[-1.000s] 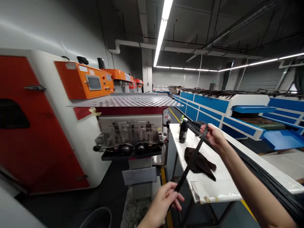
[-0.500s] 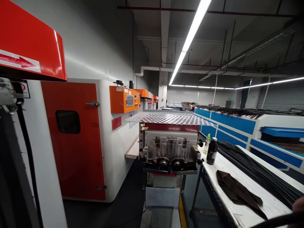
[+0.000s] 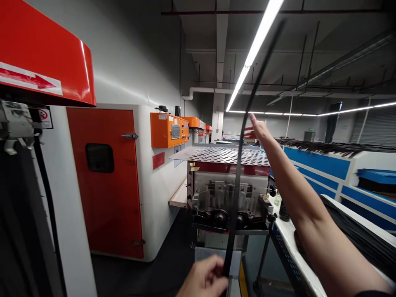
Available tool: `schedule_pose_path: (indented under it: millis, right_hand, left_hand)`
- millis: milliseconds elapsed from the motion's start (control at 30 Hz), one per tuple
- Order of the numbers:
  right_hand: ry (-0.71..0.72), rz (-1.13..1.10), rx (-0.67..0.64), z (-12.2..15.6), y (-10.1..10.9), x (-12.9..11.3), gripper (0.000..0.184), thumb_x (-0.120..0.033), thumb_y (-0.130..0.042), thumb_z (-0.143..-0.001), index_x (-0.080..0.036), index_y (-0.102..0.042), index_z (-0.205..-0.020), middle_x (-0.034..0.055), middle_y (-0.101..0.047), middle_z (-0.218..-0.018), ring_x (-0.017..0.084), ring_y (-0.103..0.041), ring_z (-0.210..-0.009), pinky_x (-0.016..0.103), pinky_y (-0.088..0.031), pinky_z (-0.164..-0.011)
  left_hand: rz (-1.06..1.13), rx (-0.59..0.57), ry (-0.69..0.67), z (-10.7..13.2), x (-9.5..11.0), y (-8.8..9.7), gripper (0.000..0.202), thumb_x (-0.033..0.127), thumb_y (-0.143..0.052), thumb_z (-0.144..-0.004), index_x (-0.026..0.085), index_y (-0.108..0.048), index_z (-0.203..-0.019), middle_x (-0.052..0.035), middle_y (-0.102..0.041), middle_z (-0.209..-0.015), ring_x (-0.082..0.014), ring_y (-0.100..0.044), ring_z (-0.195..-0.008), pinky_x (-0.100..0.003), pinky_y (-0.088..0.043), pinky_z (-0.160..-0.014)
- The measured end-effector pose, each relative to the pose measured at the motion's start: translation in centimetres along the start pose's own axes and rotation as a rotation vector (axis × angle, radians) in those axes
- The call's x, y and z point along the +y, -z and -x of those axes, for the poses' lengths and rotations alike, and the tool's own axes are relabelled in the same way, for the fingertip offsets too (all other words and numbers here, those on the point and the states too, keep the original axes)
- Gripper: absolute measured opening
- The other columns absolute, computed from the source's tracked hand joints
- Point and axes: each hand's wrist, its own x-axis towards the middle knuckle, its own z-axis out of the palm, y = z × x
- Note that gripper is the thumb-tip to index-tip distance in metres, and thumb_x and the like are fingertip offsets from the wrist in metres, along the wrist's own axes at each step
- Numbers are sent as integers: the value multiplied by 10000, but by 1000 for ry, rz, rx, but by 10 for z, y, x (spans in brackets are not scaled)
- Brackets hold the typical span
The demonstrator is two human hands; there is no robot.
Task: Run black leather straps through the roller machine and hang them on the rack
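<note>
A long, narrow black strip (image 3: 237,181) runs upright through the middle of the head view, its upper part leaning right toward the ceiling light. Near the bottom, my left hand (image 3: 206,278) has its fingers closed around the strip's lower part. My right arm reaches forward from the right edge. At its end, my right hand (image 3: 259,130) has its fingers stretched out and apart, right beside the strip; whether they touch it I cannot tell. Behind the strip stands a metal machine (image 3: 201,194) with two dark rollers low on its front and a perforated sheet (image 3: 222,153) on top.
On the right, a white table (image 3: 289,237) carries a bundle of black strips (image 3: 355,231) and a dark bottle (image 3: 284,212), partly hidden by my arm. An orange-doored cabinet (image 3: 108,198) stands left, beside an orange control box (image 3: 170,131). A red housing (image 3: 46,49) juts in at upper left.
Both hands have come into view, with the black strip now upright before me. My right arm has swung forward from the lower right. The scene has shifted slightly to the right.
</note>
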Motion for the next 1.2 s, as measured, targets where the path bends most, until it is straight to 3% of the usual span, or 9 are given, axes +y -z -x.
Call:
schedule_pose_path:
  millis: [67,133,233,300,400,567,767,900,1200]
  right_hand:
    - [-8,28,15,8,-2,17,514,-539,-450,-952,-78,-591,-1129,122,-678,-901,157,-645,-659,281,-531,-578]
    - [60,73,-28,45,3,35,438,-525,-529,-917,-119,-647,-1028,85,-688,-848,145,-631,-644,249,-507,-560]
    - [-64,-30,-448,136,9,59,477,-582,-495,-908,-148,-667,-810,25,-627,-619,124,-563,-498,215,-437,-446]
    - [-240,-174,-754,192,5,72,447,-592,-565,-863,-155,-657,-840,28,-640,-699,127,-571,-534,198,-411,-409]
    - [-337,-347,-830,232,-5,80,375,-540,-671,-811,-182,-632,-916,-16,-566,-712,120,-538,-597,192,-439,-448]
    - [-129,-271,-782,188,-5,62,295,-475,-621,-873,-181,-596,-866,-13,-543,-747,134,-560,-627,250,-501,-540]
    - [285,98,-470,111,-5,38,291,-433,-600,-895,-209,-534,-721,6,-563,-713,163,-594,-663,289,-518,-621]
    - [346,126,-423,100,-22,57,309,-427,-580,-903,-210,-511,-694,5,-549,-714,159,-589,-672,285,-521,-624]
    - [249,-31,-493,115,-39,75,235,-375,-545,-926,-207,-471,-778,-11,-512,-741,142,-611,-651,266,-548,-598]
  left_hand:
    - [44,-1,-116,-17,42,4,202,369,-622,-787,196,-599,-890,48,-544,-731,-46,-472,-476,-206,-418,-467]
    - [65,6,-219,-39,78,11,190,341,-626,-787,175,-570,-860,52,-525,-720,-37,-479,-435,-187,-432,-421]
    - [56,18,-310,-71,113,20,208,324,-659,-762,164,-546,-832,67,-505,-655,-46,-501,-402,-176,-449,-386]
    - [57,15,-327,-86,125,23,205,311,-663,-756,167,-531,-816,77,-509,-589,-58,-515,-388,-172,-451,-381]
    - [69,1,-340,-101,144,25,204,278,-684,-732,166,-527,-798,69,-548,-573,-65,-532,-408,-175,-455,-402]
    - [85,-72,-379,-129,215,42,156,269,-657,-786,144,-565,-793,3,-608,-730,-30,-506,-503,-172,-382,-450]
    - [-54,38,-596,-167,307,69,135,246,-613,-857,112,-597,-848,-39,-626,-769,-32,-513,-562,-195,-304,-497]
    - [-109,71,-674,-172,310,74,105,201,-642,-839,108,-593,-831,27,-534,-696,-2,-457,-514,-199,-348,-530]
    - [-197,167,-728,-166,253,69,63,198,-624,-837,140,-602,-823,30,-528,-672,-36,-493,-492,-219,-459,-478]
